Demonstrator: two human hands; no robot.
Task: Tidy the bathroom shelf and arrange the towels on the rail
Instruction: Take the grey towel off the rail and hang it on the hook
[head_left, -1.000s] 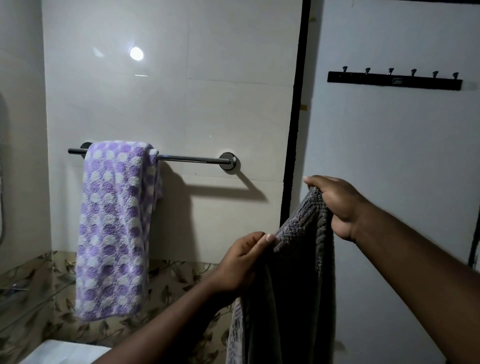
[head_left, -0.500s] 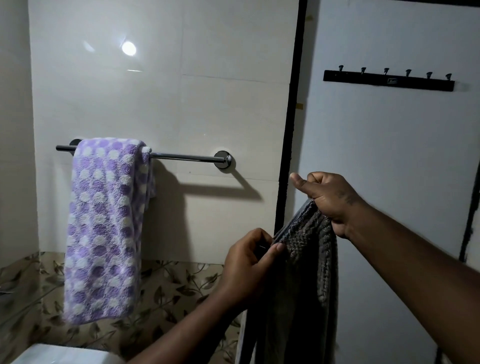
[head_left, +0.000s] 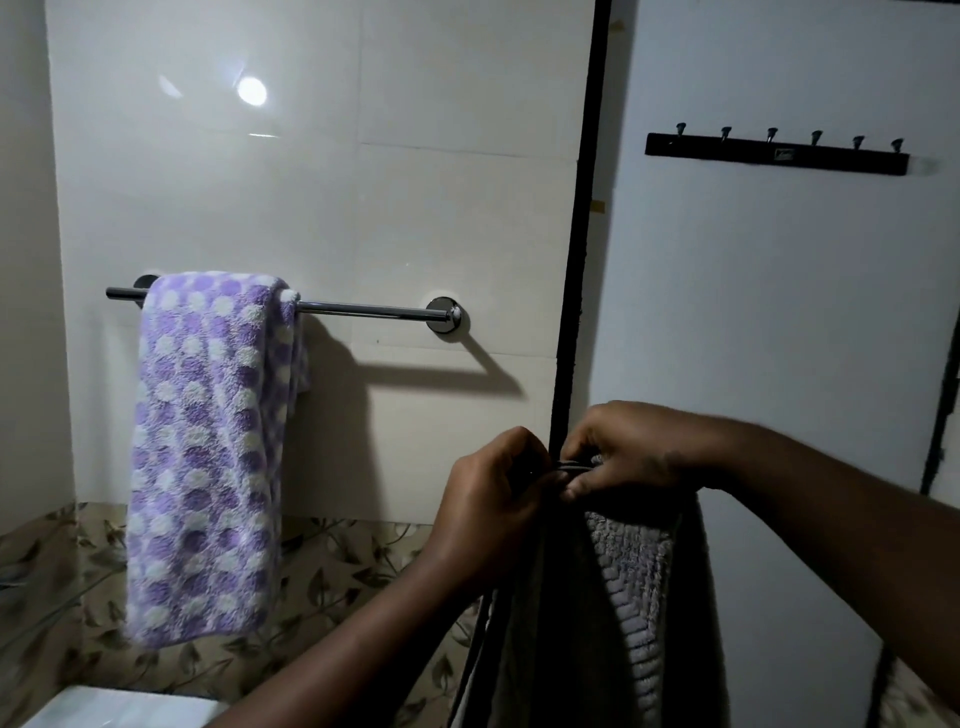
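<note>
Left hand (head_left: 493, 499): we curl our fingers round the top edge of the grey towel (head_left: 634, 587).
Right hand (head_left: 634, 457): just beside our left, fingers curled, pinching the same edge.
Grey towel: hangs straight down below both our hands.
Rail (head_left: 374, 310): above and left of our hands, well apart.
Purple dotted towel (head_left: 208, 457): draped over the rail's left end.
Hook rack (head_left: 776, 156): high above our right hand.
</note>
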